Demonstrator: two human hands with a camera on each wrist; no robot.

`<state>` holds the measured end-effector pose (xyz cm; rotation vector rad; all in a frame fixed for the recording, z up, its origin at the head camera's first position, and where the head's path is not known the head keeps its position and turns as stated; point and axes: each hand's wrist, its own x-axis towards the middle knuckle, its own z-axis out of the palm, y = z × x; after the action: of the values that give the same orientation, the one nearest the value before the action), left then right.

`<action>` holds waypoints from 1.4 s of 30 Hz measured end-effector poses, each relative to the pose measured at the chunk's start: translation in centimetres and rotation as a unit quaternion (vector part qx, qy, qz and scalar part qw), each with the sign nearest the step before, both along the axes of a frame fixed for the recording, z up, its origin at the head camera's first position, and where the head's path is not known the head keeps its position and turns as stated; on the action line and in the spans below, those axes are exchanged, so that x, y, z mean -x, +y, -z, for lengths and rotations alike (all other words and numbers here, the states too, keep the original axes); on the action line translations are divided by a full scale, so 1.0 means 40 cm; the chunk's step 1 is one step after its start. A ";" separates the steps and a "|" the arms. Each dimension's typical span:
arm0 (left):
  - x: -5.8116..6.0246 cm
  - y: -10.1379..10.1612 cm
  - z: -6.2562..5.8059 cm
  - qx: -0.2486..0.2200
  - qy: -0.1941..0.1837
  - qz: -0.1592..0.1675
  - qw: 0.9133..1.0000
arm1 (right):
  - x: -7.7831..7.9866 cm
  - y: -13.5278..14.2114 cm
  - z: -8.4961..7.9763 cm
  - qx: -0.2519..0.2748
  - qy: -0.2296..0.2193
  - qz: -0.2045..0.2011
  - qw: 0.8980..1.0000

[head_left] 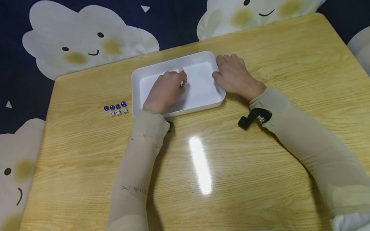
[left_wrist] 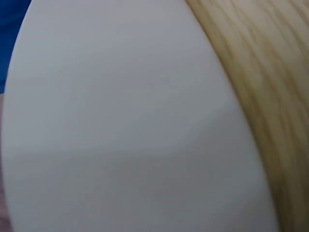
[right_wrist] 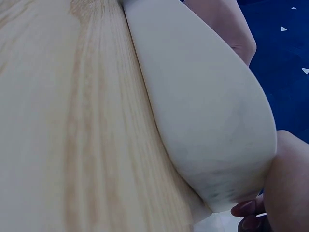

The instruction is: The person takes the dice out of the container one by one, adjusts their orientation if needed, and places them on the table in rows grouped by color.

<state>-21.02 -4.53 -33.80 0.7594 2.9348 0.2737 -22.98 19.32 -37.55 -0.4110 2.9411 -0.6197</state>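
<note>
My left hand reaches over the near rim into a white plastic tray. Its thumb and forefinger pinch a small white die, mostly hidden by the fingers. Just beyond the fingertips, another white die lies in the tray. At the tray's right end, my right hand grips the rim, thumb on the inner side and fingers outside. The right wrist view shows the tray's outer wall with fingertips by its corner. Only the tray wall and tabletop fill most of the left wrist view.
Left of the tray, several blue dice form a row, with three white dice in a row just nearer. The wooden table extends around the tray. Behind it hangs a dark blue cloth with cloud faces.
</note>
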 end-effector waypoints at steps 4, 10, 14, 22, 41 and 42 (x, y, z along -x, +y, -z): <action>-0.002 -0.008 -0.003 -0.001 0.002 -0.002 1.000 | 0.001 0.000 -0.002 -0.001 -0.002 0.000 1.000; -0.010 -0.026 -0.012 -0.015 0.004 -0.006 1.000 | 0.001 0.000 0.000 0.005 0.000 -0.002 1.000; -0.016 -0.041 -0.018 -0.021 0.006 -0.011 1.000 | 0.004 -0.004 0.000 0.006 0.000 -0.004 1.000; -0.040 -0.077 -0.023 -0.033 0.017 -0.034 0.999 | 0.010 -0.015 -0.001 0.004 -0.002 -0.013 1.000; -0.068 -0.110 -0.049 -0.094 0.063 -0.050 0.992 | 0.022 0.024 -0.001 0.011 0.005 -0.002 1.000; -0.066 -0.112 -0.050 -0.093 0.064 -0.051 0.992 | 0.021 0.027 -0.001 0.010 0.005 0.000 1.000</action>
<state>-18.37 -9.02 -31.81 0.6722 3.1068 0.5332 -23.84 20.39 -37.51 -0.4180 2.9471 -0.6502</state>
